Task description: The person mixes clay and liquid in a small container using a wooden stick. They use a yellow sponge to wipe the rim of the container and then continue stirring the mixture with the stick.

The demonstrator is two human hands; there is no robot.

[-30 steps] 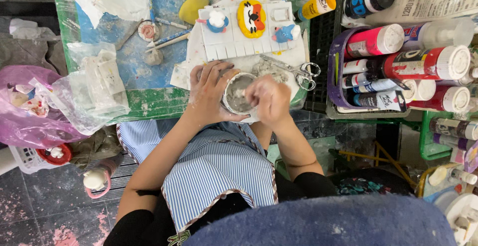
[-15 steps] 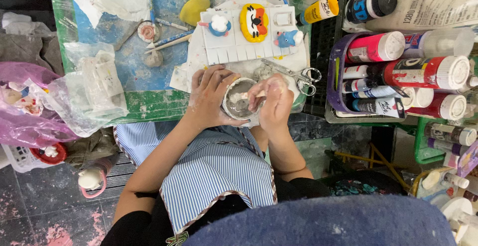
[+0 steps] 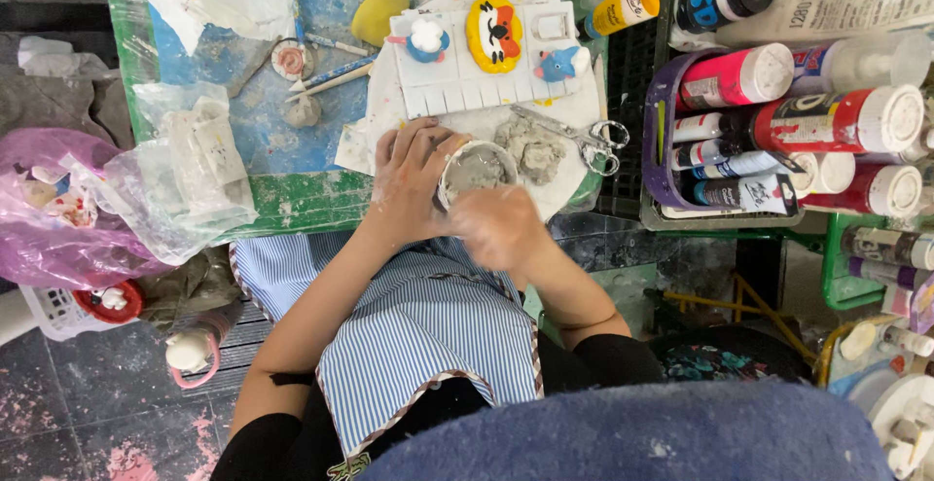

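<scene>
left hand [image 3: 413, 175] wrapped around small cup of grey clay [image 3: 475, 172] at surface [image 3: 292, 204] near edge | right hand [image 3: 498, 223] blurred, grip unclear, touching cup's near-right rim | clay lump [image 3: 530, 145] just beyond, far-right

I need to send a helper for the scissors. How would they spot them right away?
Start at the green-edged table and find the white board carrying small painted figures. Just below its right end lie the scissors, beside a lump of grey clay. They are the only metal tool with two ring handles.
</scene>
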